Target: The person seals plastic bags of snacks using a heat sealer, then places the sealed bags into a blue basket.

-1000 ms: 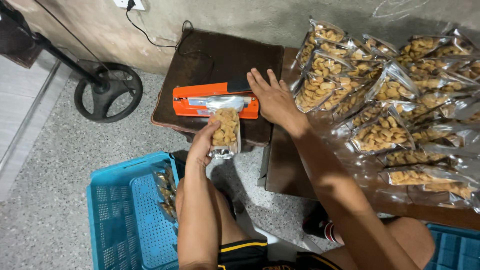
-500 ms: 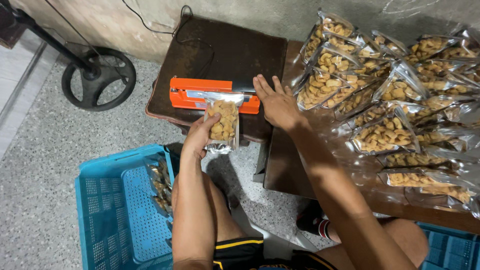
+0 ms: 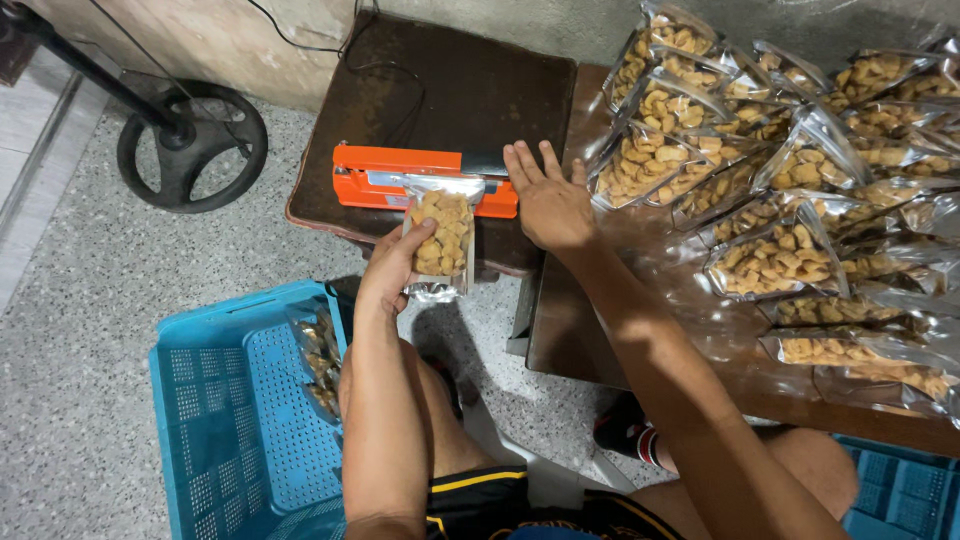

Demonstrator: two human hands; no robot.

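My left hand (image 3: 392,268) holds a clear pouch of brown snack pieces (image 3: 441,236) by its lower edge. The pouch's top lies in the jaw of an orange heat sealer (image 3: 380,176), which stands on a small dark stool (image 3: 470,90). My right hand (image 3: 545,200) lies flat, fingers spread, over the sealer's right end and the stool's edge. It holds nothing.
Several filled snack pouches (image 3: 780,170) are piled on a low brown table (image 3: 600,330) at the right. A blue plastic crate (image 3: 225,420) with a few pouches inside sits at my lower left. A black fan base (image 3: 192,145) stands on the speckled floor at the upper left.
The view has shifted slightly. My left hand keeps the pouch in the sealer, and my right hand stays flat near the sealer's right end.
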